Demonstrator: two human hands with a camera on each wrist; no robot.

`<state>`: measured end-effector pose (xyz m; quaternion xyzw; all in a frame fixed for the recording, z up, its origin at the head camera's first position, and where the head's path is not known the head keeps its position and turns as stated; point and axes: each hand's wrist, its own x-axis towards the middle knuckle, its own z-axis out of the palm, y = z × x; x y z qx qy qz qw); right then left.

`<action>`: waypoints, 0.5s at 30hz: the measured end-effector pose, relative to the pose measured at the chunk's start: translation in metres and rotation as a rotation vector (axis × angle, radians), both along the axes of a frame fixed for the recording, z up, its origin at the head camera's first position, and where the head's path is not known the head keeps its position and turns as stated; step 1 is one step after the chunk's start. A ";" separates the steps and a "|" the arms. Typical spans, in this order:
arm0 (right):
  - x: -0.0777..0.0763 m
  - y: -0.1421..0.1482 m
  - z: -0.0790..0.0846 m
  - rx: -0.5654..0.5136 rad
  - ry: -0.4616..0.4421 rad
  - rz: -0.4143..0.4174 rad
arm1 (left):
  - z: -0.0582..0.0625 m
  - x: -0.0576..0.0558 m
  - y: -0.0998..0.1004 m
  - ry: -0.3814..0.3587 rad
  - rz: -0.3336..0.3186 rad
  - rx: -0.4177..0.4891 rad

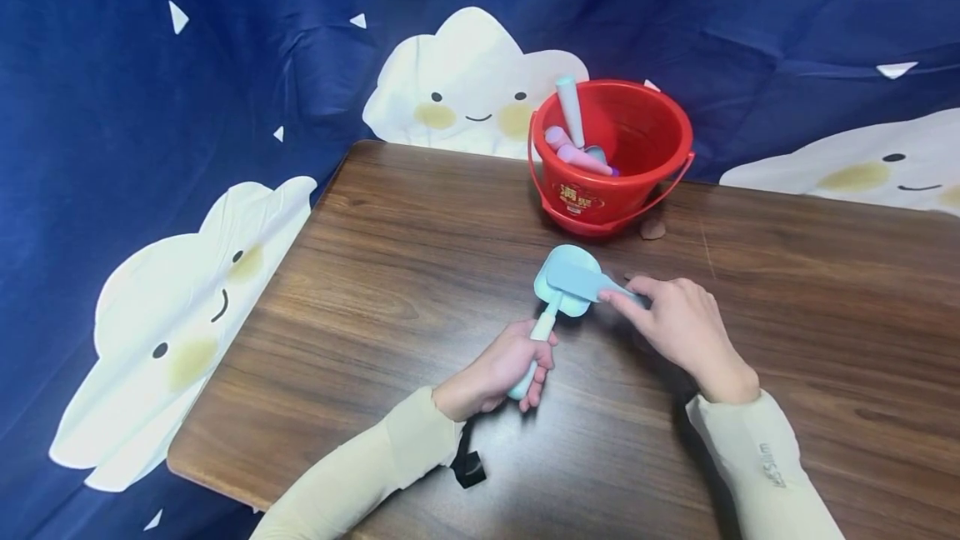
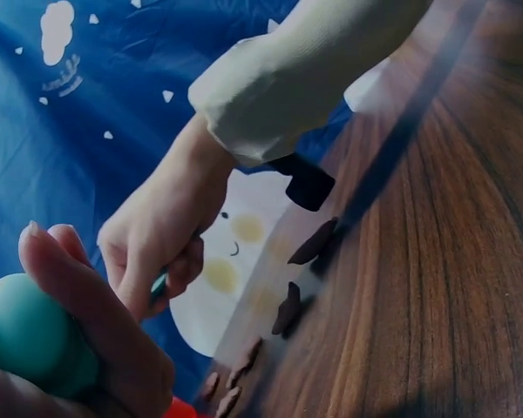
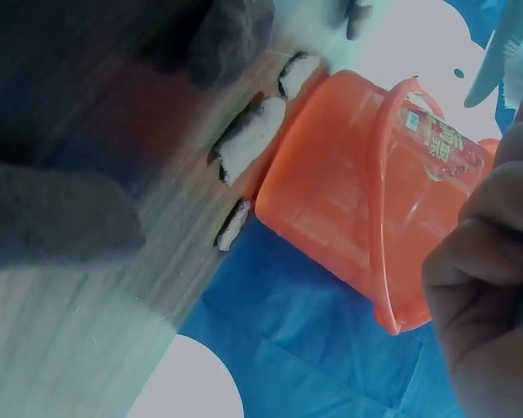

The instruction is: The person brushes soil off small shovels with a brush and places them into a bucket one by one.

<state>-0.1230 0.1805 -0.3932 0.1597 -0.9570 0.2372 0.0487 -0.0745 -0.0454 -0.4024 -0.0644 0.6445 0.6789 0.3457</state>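
Note:
My left hand (image 1: 504,365) grips the pale mint handle of a small shovel (image 1: 567,255) with a squarish head. In the left wrist view that hand (image 2: 113,326) has its fingers curled about the handle's rounded green end (image 2: 26,326). Across the shovel's head lies the flat blade of a light blue spatula (image 1: 576,279); whether they touch, I cannot tell. My right hand (image 1: 688,327) pinches the spatula's handle between thumb and fingers. Curled fingers of the right hand (image 3: 497,252) also show in the right wrist view, with the handle mostly hidden.
A red bucket (image 1: 645,190) stands at the back of the wooden table (image 1: 390,273), holding a pale blue handle (image 1: 570,111) and pink handles (image 1: 583,160). Several brownish flat pieces lie near it, one a reddish-brown piece (image 1: 652,229). A blue cloth (image 1: 247,65) with clouds hangs behind.

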 end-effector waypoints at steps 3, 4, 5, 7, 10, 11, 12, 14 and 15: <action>-0.001 0.001 0.001 0.015 0.054 -0.048 | 0.002 0.002 0.000 0.017 -0.007 -0.017; -0.002 0.001 0.001 0.020 0.085 -0.069 | 0.002 0.003 0.000 0.023 -0.010 -0.022; -0.002 0.002 0.001 0.024 0.118 -0.091 | 0.003 0.003 0.000 0.027 -0.013 -0.026; -0.002 0.003 0.001 0.023 0.182 -0.130 | 0.004 0.004 0.000 0.031 -0.021 -0.031; -0.002 0.005 0.001 -0.008 0.246 -0.168 | 0.004 0.005 0.000 0.041 -0.029 -0.032; -0.002 0.005 0.002 -0.022 0.252 -0.171 | 0.004 0.005 0.001 0.044 -0.025 -0.027; -0.001 0.005 0.002 -0.038 0.253 -0.168 | 0.004 0.004 0.001 0.047 -0.019 -0.021; 0.000 0.004 0.004 -0.062 0.229 -0.144 | 0.002 0.003 0.002 0.045 -0.004 0.001; 0.000 0.003 0.005 -0.064 0.207 -0.117 | 0.000 0.002 0.003 0.041 0.007 0.015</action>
